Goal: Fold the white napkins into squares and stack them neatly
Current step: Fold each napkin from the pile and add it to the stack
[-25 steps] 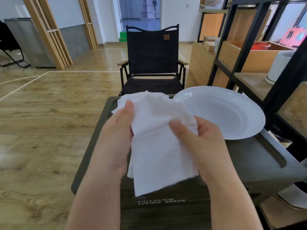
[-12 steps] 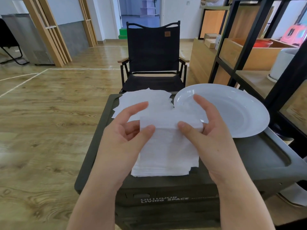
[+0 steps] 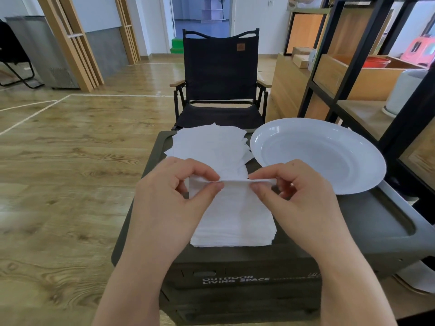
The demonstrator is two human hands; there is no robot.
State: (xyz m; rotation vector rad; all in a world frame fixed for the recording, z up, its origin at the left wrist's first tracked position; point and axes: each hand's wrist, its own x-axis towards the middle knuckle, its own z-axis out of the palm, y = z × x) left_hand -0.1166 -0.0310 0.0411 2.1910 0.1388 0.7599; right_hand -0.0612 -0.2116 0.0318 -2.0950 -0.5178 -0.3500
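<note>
Wood-floored room w/ dark desk: left hand & right hand are both pinching napkin by its fold edge, over stack. Probably light, limp, tear-prone; gripping corners looks best.

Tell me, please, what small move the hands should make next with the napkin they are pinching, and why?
Probably lower the folded napkin flat onto the near stack and square its edges. Both the left hand and the right hand pinch its folded edge directly above that stack, so the fold looks done, while the looser pile behind, beside the plate, seems to be waiting.
</note>
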